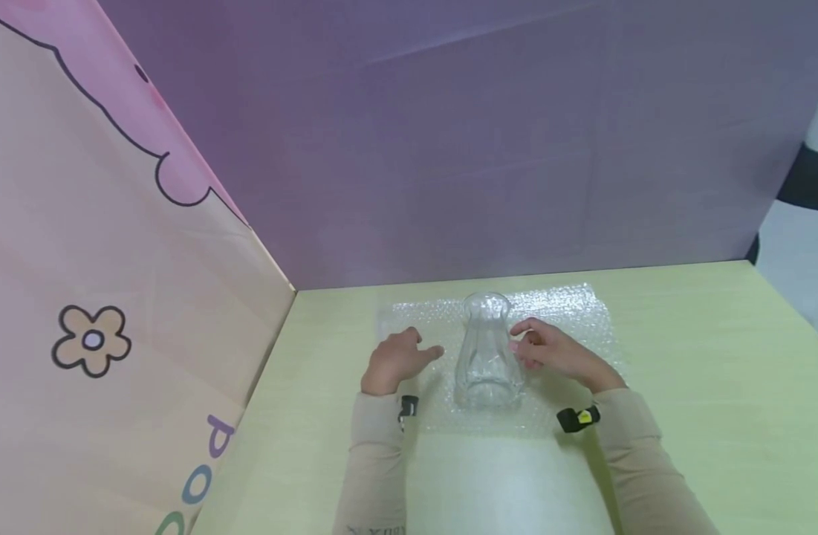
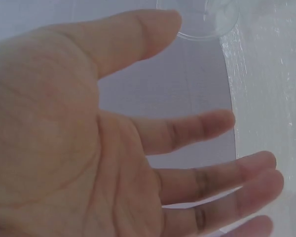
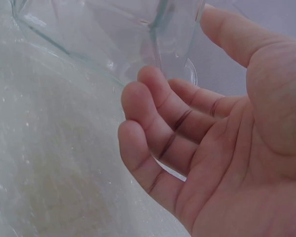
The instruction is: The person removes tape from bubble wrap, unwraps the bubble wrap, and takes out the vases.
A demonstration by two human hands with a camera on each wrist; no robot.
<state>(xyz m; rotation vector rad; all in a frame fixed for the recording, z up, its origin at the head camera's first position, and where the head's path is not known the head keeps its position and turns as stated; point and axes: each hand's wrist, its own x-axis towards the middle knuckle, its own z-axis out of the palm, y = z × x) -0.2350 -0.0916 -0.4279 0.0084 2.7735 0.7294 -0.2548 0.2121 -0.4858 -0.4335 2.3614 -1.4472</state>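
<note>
A clear glass vase (image 1: 487, 357) with a flared rim and a wider faceted base stands on a sheet of bubble wrap (image 1: 562, 301). To its left, my left hand (image 1: 400, 359) is held with thumb and fingers spread, a gap between it and the glass. My right hand (image 1: 545, 348) is at the vase's right side, its fingers loosely bent and its fingertips right by the glass. In the right wrist view the thumb (image 3: 227, 29) overlaps the vase's edge (image 3: 158, 29). Only the round rim (image 2: 207, 29) shows past the thumb in the left wrist view.
The bubble wrap lies flat on a pale yellow-green table (image 1: 302, 446). Behind the table rises a purple wall panel (image 1: 449, 148). A printed panel (image 1: 148, 282) with a flower and letters borders the left side. Wrist straps (image 1: 578, 418) show on both arms.
</note>
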